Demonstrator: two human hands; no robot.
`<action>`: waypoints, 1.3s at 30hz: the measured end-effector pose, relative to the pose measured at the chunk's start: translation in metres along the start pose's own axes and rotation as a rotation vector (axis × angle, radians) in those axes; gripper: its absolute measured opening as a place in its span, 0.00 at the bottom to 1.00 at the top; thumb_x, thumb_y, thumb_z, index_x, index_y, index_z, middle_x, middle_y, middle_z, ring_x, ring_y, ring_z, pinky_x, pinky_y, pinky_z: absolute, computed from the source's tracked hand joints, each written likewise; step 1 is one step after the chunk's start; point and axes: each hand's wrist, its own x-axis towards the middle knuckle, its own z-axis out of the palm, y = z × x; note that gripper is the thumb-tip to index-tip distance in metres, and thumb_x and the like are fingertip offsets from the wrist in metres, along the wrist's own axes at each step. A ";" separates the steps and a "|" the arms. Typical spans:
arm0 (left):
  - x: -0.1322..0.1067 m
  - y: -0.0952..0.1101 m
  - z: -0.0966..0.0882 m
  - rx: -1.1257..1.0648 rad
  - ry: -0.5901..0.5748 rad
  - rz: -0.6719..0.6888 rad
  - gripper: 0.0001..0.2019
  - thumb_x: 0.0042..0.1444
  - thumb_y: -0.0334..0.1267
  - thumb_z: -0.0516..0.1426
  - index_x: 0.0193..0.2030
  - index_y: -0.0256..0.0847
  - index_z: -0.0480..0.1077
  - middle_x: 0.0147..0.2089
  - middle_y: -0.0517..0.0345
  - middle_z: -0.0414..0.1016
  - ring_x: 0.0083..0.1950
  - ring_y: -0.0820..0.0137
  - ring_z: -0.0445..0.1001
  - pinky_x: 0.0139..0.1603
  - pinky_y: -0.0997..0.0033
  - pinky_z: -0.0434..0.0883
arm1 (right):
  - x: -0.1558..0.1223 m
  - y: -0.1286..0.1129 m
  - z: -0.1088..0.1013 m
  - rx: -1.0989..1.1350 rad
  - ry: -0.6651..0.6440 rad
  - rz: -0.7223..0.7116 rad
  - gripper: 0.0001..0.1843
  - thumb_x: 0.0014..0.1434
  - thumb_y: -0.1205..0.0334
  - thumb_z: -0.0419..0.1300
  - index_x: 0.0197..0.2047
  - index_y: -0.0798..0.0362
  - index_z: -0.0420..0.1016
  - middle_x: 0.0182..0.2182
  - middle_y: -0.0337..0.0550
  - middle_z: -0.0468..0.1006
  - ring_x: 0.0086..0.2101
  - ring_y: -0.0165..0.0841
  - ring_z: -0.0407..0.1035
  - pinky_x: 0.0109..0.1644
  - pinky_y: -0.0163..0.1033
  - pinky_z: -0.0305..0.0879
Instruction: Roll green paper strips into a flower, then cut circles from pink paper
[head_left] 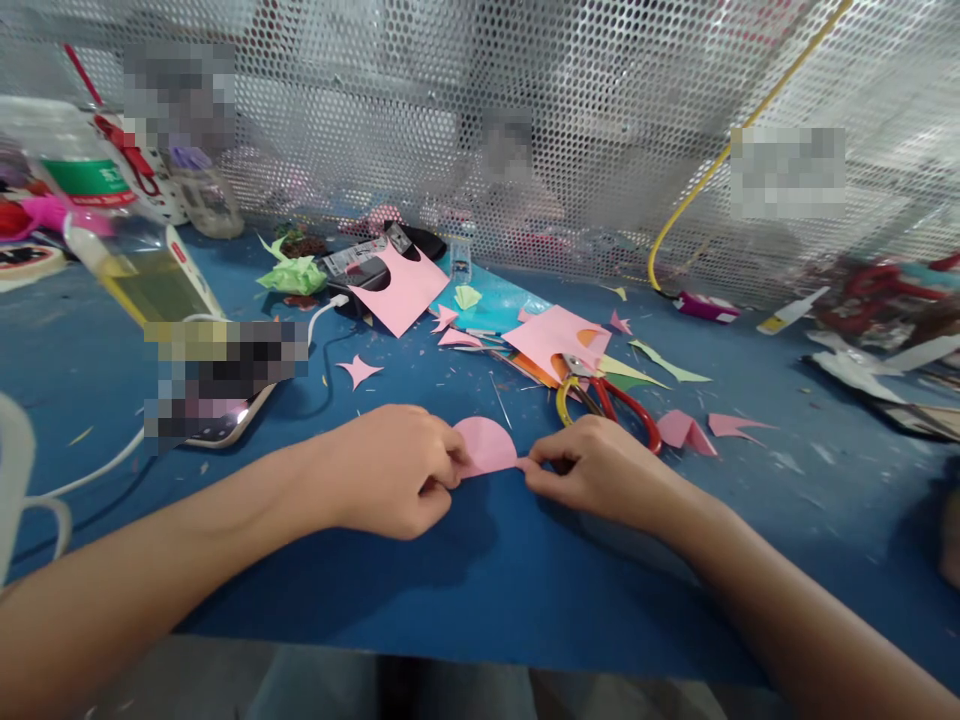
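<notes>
A small pink paper half-disc is held just above the blue table top between both hands. My left hand pinches its left corner with fingers curled closed. My right hand pinches its right corner between thumb and fingertips. Just behind my right hand lie scissors with one red and one yellow handle, resting on the table.
Pink paper sheets with cut-outs, pink and green scraps and a teal sheet litter the middle. A phone with a white cable lies at left beside a plastic bottle. Perforated metal mesh walls the back.
</notes>
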 end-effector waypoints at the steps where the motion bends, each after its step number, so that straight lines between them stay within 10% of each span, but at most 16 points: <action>1: 0.000 -0.001 0.000 -0.051 -0.023 -0.018 0.11 0.49 0.28 0.53 0.27 0.42 0.76 0.45 0.61 0.79 0.42 0.68 0.76 0.45 0.71 0.69 | 0.000 0.001 -0.001 0.002 -0.013 -0.012 0.15 0.55 0.62 0.56 0.19 0.51 0.75 0.15 0.36 0.70 0.18 0.27 0.57 0.24 0.34 0.50; 8: 0.012 -0.008 0.011 -0.221 0.166 -0.243 0.14 0.57 0.31 0.50 0.49 0.39 0.69 0.52 0.53 0.73 0.44 0.69 0.75 0.43 0.72 0.71 | 0.006 -0.006 0.008 0.086 0.059 -0.042 0.13 0.57 0.55 0.60 0.44 0.50 0.77 0.30 0.41 0.74 0.31 0.33 0.69 0.35 0.35 0.62; 13: 0.017 -0.011 0.018 -0.073 0.166 -0.354 0.18 0.58 0.39 0.52 0.52 0.34 0.69 0.54 0.46 0.72 0.54 0.57 0.71 0.53 0.58 0.67 | 0.010 -0.011 0.009 0.220 0.015 -0.091 0.03 0.57 0.63 0.61 0.35 0.51 0.75 0.32 0.40 0.70 0.32 0.31 0.68 0.36 0.35 0.63; 24: 0.017 -0.011 0.013 -0.711 0.203 -0.427 0.13 0.50 0.37 0.59 0.43 0.38 0.72 0.28 0.61 0.74 0.28 0.73 0.69 0.29 0.74 0.63 | 0.006 0.002 0.006 0.202 0.259 -0.352 0.09 0.61 0.73 0.53 0.35 0.50 0.68 0.35 0.42 0.71 0.35 0.30 0.70 0.39 0.35 0.67; 33: 0.015 -0.006 0.007 -1.049 0.304 -0.449 0.12 0.45 0.32 0.62 0.38 0.35 0.70 0.34 0.58 0.74 0.35 0.72 0.72 0.37 0.71 0.67 | 0.002 -0.009 0.000 -0.334 0.604 -0.436 0.08 0.59 0.72 0.57 0.40 0.51 0.69 0.38 0.48 0.74 0.38 0.38 0.71 0.39 0.43 0.69; 39: 0.017 0.005 0.000 -1.126 0.325 -0.479 0.06 0.47 0.32 0.61 0.33 0.34 0.69 0.27 0.62 0.70 0.28 0.76 0.68 0.28 0.77 0.63 | 0.000 -0.015 0.000 -0.255 0.667 -0.500 0.13 0.57 0.78 0.56 0.40 0.50 0.69 0.37 0.45 0.74 0.37 0.36 0.71 0.40 0.41 0.70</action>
